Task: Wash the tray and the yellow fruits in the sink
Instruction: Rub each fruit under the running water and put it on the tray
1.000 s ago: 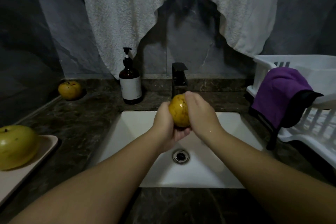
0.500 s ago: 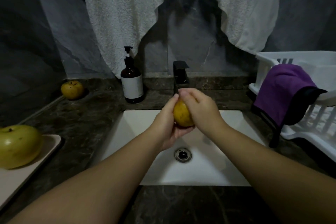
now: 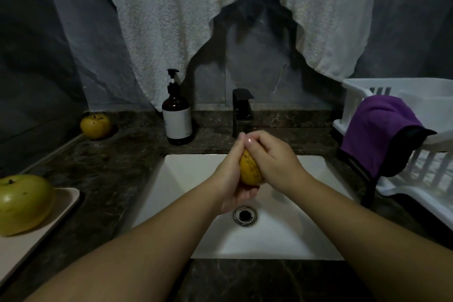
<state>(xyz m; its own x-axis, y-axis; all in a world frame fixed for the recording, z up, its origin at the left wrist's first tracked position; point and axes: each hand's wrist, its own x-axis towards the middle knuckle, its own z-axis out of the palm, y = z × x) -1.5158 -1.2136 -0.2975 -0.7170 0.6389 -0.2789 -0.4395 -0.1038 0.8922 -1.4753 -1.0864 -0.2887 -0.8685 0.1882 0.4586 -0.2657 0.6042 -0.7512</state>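
Note:
A yellow fruit (image 3: 250, 170) is held above the white sink (image 3: 186, 179), just in front of the black tap (image 3: 242, 111). My left hand (image 3: 231, 179) cups it from the left and below. My right hand (image 3: 275, 162) curls over its right side and top, fingertips meeting the left hand's fingers. A second yellow fruit (image 3: 96, 126) sits on the dark counter at the back left. A larger yellow-green fruit (image 3: 24, 203) lies on the beige tray (image 3: 49, 223) at the left edge. No running water is visible.
A brown pump bottle (image 3: 177, 117) stands left of the tap. A white dish rack (image 3: 416, 154) with a purple cloth (image 3: 382, 135) draped over it stands on the right. White towels (image 3: 171, 19) hang on the wall behind. The drain (image 3: 245, 215) lies below my hands.
My right hand has slid further over the top of the fruit, and its fingertips now meet the left fingers. Both hands stay over the sink with the fruit.

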